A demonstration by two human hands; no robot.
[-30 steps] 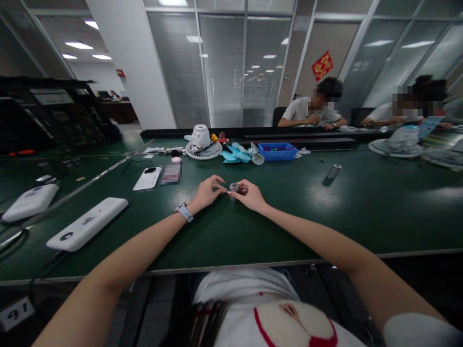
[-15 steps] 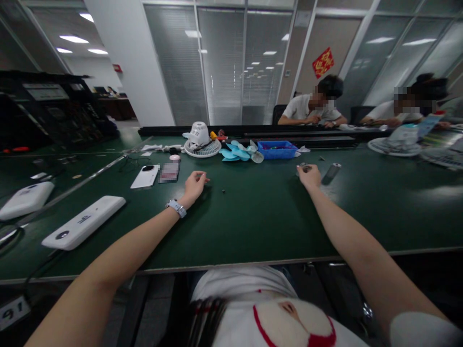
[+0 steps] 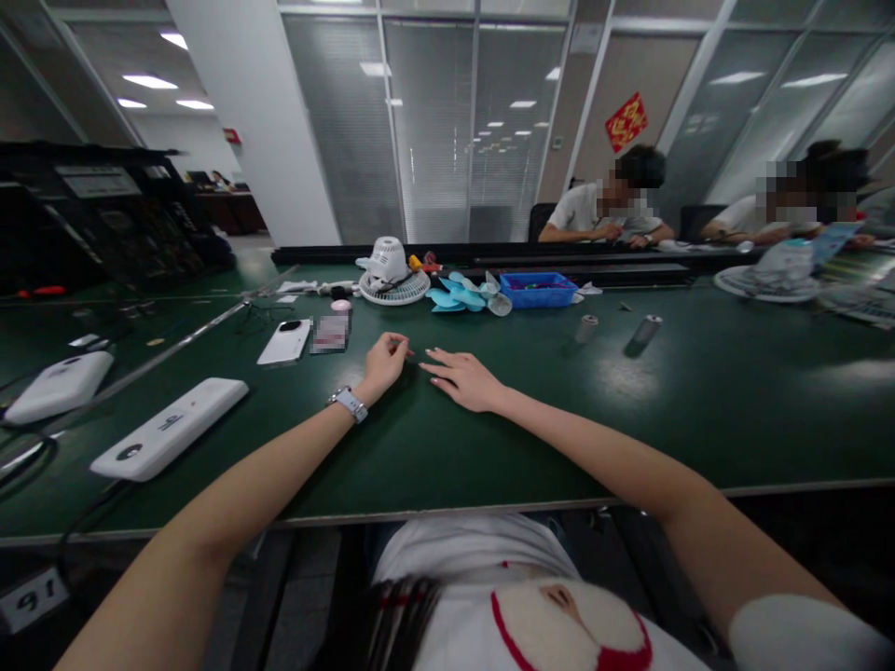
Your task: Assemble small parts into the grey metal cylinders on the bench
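My left hand (image 3: pixel 387 362), with a watch (image 3: pixel 348 403) on its wrist, rests on the table. Its thumb and fingers are pinched together; whatever may be between them is too small to make out. Close beside it, my right hand (image 3: pixel 467 380) lies low over the green tabletop with fingers stretched and apart, pointing left. A small dark piece seen earlier at this spot does not show, and the right fingers may cover it. To the right stand a short metal cylinder (image 3: pixel 585 329) and a taller metal cylinder (image 3: pixel 647 330), both untouched.
A white phone (image 3: pixel 284 342) and a long white device (image 3: pixel 170 429) lie left. At the back are a white fan part (image 3: pixel 392 280), blue fan blades (image 3: pixel 458 294) and a blue tray (image 3: pixel 537 290). A person (image 3: pixel 601 205) sits across the table, another further right.
My right hand has let go of the short metal cylinder and swung left to beside my left hand, its fingers now spread. My left hand has barely moved.
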